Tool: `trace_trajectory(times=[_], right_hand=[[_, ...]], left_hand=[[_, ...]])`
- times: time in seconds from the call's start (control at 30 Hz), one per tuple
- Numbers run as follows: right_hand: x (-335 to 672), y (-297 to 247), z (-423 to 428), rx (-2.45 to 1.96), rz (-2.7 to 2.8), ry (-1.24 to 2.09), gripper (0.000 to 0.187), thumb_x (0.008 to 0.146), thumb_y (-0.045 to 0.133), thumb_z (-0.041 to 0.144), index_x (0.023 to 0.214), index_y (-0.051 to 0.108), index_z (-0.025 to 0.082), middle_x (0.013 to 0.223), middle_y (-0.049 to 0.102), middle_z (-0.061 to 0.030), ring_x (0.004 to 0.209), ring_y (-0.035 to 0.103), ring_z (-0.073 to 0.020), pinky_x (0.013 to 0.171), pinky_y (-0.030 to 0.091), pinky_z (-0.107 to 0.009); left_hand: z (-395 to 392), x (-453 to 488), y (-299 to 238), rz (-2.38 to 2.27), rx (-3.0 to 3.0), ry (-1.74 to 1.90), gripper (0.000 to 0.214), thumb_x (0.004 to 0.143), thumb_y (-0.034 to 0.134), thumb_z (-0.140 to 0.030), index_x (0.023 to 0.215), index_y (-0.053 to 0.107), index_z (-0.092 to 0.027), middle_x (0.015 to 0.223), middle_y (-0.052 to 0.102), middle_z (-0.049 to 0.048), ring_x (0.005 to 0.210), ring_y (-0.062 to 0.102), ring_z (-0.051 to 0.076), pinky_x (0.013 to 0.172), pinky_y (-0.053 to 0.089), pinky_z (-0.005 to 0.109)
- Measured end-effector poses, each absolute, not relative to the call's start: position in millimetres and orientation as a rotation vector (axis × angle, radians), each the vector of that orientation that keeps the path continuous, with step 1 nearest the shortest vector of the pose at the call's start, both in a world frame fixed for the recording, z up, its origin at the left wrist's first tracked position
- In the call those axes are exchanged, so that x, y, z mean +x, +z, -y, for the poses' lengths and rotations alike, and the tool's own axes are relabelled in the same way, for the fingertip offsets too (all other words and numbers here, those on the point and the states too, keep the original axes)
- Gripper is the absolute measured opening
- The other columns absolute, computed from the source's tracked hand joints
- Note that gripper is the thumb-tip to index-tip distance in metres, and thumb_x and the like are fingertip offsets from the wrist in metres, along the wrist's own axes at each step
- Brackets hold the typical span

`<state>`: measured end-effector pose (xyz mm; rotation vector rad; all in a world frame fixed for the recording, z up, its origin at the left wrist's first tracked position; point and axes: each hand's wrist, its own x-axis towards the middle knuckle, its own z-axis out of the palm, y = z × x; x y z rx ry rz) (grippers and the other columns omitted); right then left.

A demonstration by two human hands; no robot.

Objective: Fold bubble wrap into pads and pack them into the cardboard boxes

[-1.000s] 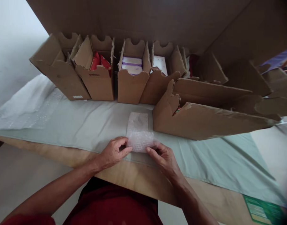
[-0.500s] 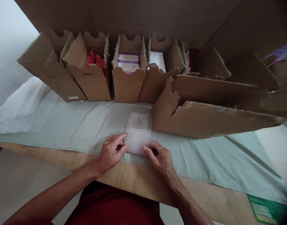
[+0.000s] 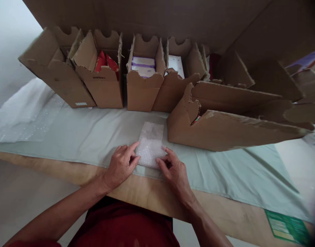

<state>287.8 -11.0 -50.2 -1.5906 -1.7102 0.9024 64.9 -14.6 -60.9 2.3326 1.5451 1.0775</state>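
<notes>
A small bubble-wrap bundle (image 3: 150, 146) lies on the pale green cloth (image 3: 82, 133) near the table's front edge, with a flat strip of wrap stretching away from me. My left hand (image 3: 120, 165) pinches its left end with fingers and thumb. My right hand (image 3: 173, 170) grips its right end the same way. What the wrap encloses is hidden.
Several open cardboard boxes (image 3: 144, 82) stand in a row behind the cloth, holding red (image 3: 105, 63) and purple-white packets (image 3: 143, 67). A long tipped box (image 3: 224, 127) lies to the right. A bubble-wrap sheet (image 3: 25, 113) lies far left. A green card (image 3: 288, 228) sits at the lower right.
The bundle has been rolled slightly away from me, taking up more of the flat strip. Both hands followed it forward and stay at its ends.
</notes>
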Motion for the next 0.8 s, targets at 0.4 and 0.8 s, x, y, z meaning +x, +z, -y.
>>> trace_trajectory(times=[0.4,0.8], right_hand=[[308.2,-30.4,23.9,-1.406,1.948,0.415,0.03,0.099,0.059,0.031,0.127,0.063,0.023,0.086,0.07,-0.0045,0.074,0.067,-0.0207,0.072,0.056,-0.035],[290.6,-55.6,15.7,-1.15,2.499,0.149,0.034,0.103,0.047,0.012,0.129,0.068,0.018,0.139,0.067,-0.0139,0.129,0.061,-0.0294,0.099,0.049,-0.047]], left_hand=[[12.9,64.0,-65.4,-1.624,2.373,0.979,0.035,0.097,0.06,-0.022,0.131,0.059,-0.018,0.07,0.065,-0.0019,0.069,0.062,0.02,0.074,0.048,0.036],[13.0,64.0,-60.8,-1.592,2.381,1.022,0.025,0.098,0.06,-0.03,0.116,0.067,-0.015,0.075,0.066,0.0031,0.073,0.063,0.022,0.074,0.052,0.037]])
